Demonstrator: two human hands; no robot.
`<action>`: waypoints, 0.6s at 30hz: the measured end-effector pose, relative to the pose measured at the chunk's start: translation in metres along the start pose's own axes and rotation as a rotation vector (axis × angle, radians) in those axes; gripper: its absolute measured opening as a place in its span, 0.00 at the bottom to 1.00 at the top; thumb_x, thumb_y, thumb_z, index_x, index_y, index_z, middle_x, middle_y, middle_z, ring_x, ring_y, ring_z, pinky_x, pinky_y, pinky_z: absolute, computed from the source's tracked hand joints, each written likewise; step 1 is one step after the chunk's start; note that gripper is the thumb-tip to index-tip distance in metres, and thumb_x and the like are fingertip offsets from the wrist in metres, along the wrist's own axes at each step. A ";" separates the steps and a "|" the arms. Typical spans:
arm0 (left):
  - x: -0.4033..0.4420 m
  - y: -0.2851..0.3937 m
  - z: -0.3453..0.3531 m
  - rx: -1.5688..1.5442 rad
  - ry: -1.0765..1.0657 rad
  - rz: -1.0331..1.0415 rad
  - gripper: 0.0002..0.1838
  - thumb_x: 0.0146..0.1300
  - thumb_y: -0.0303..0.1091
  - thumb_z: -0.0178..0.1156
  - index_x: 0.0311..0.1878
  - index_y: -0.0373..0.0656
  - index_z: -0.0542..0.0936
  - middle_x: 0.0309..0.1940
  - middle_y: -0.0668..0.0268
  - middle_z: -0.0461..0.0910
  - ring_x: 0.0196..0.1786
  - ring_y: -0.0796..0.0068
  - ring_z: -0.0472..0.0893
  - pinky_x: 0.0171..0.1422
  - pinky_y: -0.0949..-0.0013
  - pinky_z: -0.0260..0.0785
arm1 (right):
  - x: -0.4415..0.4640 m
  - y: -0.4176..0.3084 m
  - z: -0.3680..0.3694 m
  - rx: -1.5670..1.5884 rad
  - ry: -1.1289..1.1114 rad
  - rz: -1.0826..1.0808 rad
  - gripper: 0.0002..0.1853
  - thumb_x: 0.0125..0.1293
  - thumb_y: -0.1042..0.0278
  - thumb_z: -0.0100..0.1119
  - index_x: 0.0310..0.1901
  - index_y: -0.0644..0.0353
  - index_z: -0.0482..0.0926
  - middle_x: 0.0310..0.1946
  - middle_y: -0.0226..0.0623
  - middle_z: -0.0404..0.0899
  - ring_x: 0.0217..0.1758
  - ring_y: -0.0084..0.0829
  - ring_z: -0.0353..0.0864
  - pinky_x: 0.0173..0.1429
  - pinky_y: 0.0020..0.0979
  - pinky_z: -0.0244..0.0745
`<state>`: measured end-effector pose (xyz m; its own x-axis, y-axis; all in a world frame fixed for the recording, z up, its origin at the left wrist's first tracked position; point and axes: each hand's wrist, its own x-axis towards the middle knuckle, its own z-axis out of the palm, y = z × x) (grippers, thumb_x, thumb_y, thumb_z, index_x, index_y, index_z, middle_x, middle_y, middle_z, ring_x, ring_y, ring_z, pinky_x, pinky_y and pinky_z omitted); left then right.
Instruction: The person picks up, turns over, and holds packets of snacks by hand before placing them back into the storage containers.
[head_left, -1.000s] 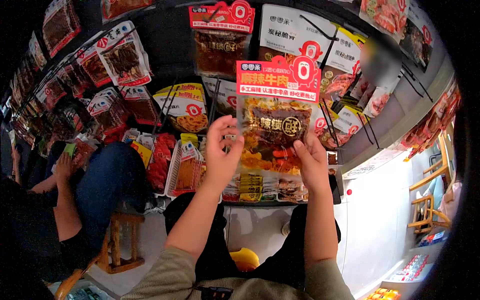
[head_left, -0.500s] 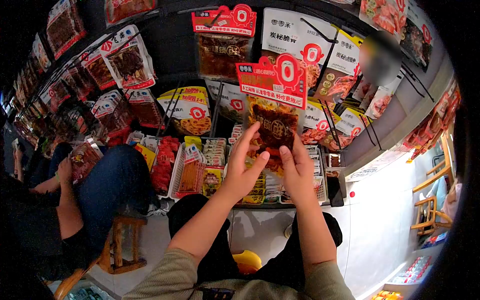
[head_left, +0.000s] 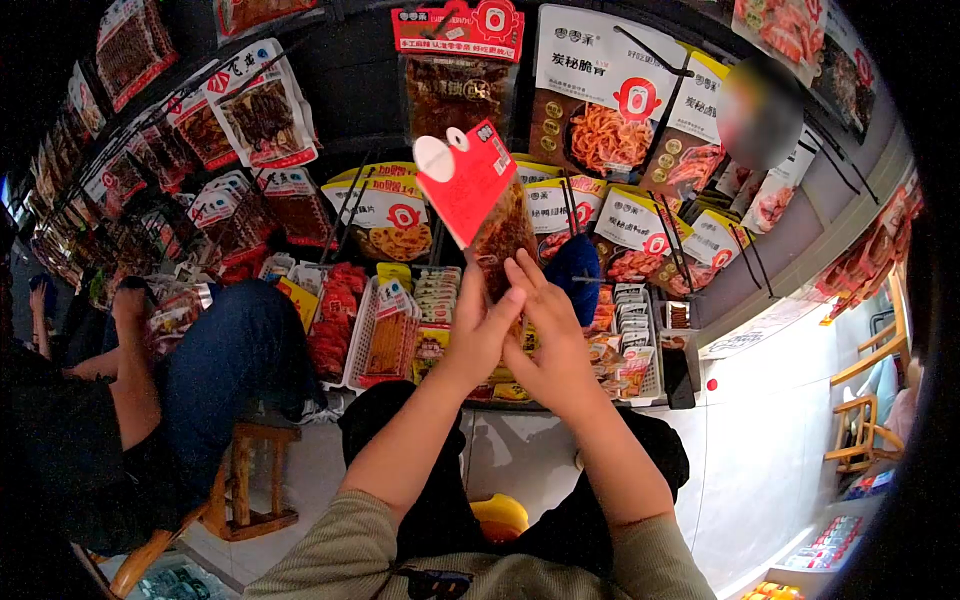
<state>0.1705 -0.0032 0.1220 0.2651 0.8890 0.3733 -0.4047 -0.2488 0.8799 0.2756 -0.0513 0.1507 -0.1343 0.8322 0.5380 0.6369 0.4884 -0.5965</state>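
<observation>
At far left a person in dark trousers (head_left: 225,350) sits, one hand near a bundle of packets; under them is a wooden stool (head_left: 250,480); above hang red-and-white snack bags (head_left: 262,110), row beside row; next come small red packets (head_left: 337,320) and a white basket (head_left: 358,335) of brown strips. At centre the wearer's left hand (head_left: 475,325) is closed on the lower part of a red-topped packet (head_left: 503,235) — brown food in clear wrap, held up in front of the display and tilted, its barcoded red card (head_left: 468,185) leaning to the upper left; the right hand (head_left: 548,335) presses close beside the left, its fingers clamped over the packet's lower right edge. Just right of the packet is a dark blue thing (head_left: 575,275), too blurred to name; behind and above hangs a large white pouch (head_left: 610,75) picturing shredded food; at far right, wooden chairs (head_left: 855,430) stand on a pale floor (head_left: 750,470).
</observation>
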 end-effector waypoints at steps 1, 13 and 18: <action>-0.001 0.009 0.003 -0.076 0.055 -0.049 0.25 0.62 0.33 0.48 0.61 0.38 0.56 0.57 0.60 0.62 0.59 0.69 0.63 0.63 0.66 0.52 | 0.001 -0.001 -0.001 -0.003 -0.018 -0.011 0.33 0.48 0.71 0.57 0.59 0.61 0.61 0.63 0.49 0.54 0.59 0.50 0.61 0.62 0.40 0.57; 0.010 0.029 -0.036 0.135 0.253 0.087 0.09 0.64 0.36 0.50 0.31 0.42 0.68 0.26 0.77 0.61 0.32 0.87 0.58 0.38 0.79 0.52 | 0.002 0.000 -0.002 0.068 -0.080 -0.052 0.27 0.52 0.69 0.55 0.56 0.60 0.65 0.62 0.45 0.58 0.61 0.48 0.59 0.63 0.40 0.54; 0.014 0.025 -0.055 0.246 0.325 0.086 0.11 0.65 0.38 0.48 0.36 0.39 0.70 0.27 0.77 0.64 0.31 0.87 0.60 0.37 0.80 0.54 | 0.002 0.010 -0.013 0.240 0.077 0.037 0.23 0.53 0.77 0.53 0.54 0.61 0.67 0.56 0.45 0.66 0.59 0.44 0.64 0.62 0.36 0.57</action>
<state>0.1160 0.0237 0.1334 -0.0667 0.9262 0.3710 -0.1819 -0.3769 0.9082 0.2919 -0.0481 0.1534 -0.0504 0.8330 0.5509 0.4403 0.5136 -0.7364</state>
